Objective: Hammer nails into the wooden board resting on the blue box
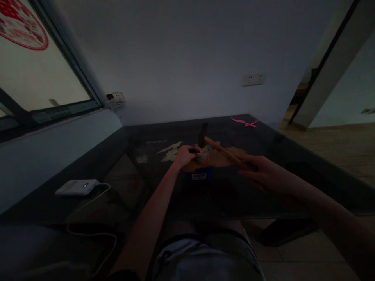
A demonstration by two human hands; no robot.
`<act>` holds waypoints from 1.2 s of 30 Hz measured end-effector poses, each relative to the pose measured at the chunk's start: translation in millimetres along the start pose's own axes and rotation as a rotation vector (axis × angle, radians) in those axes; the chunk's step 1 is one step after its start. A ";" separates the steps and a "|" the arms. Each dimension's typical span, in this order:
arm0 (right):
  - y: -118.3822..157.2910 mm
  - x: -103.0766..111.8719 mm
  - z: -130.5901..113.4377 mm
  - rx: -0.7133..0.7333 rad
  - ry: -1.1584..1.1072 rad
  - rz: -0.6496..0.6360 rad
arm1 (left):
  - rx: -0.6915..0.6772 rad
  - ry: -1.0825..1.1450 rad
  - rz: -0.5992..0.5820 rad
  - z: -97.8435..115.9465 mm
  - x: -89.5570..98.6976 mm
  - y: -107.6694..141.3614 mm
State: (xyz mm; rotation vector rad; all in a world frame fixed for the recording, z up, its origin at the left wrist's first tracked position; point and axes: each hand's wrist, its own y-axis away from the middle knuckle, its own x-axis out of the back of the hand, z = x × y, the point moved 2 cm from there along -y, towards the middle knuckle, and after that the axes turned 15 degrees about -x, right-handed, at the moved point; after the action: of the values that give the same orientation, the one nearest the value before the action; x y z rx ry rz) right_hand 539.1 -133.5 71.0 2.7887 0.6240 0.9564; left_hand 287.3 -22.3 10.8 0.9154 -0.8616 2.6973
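I'm watching from afar through the head view, and my right hand (259, 169) is gripping the wooden-handled hammer (224, 151) near the end of its handle. The handle's long axis is running away from that hand, forward and to the left, and the dark hammer head (202, 134) is hanging just beyond and to the right of my left hand's (186, 156) fingertips. That's the relation everything is turning on: the left hand is sitting nearest the head, the right nearest the handle's butt. The left fingers are curling toward the thumb over tan, speckled patches (218, 158), above a blue labelled object (202, 173); I can't tell whether they're pinching anything, or whether the head is touching what lies below. Off to the left, a white device (77, 187) is resting on the dark worktop (275, 148), and a pink ribbon (246, 123) is lying near the far right corner.
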 end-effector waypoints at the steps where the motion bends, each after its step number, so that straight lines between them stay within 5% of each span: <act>1: 1.8 0.8 -1.7 0.015 -0.008 0.009 | -0.002 0.007 0.002 -0.8 -0.4 -0.3; 36: 1.7 -5.2 -7.9 0.050 0.118 0.035 | 0.058 0.032 -0.025 -1.9 -1.5 -0.2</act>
State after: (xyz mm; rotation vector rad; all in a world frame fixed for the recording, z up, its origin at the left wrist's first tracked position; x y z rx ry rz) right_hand 531.1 -137.4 74.8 2.8114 0.6243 1.1350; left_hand 287.6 -21.0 8.8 0.8863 -0.7648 2.7208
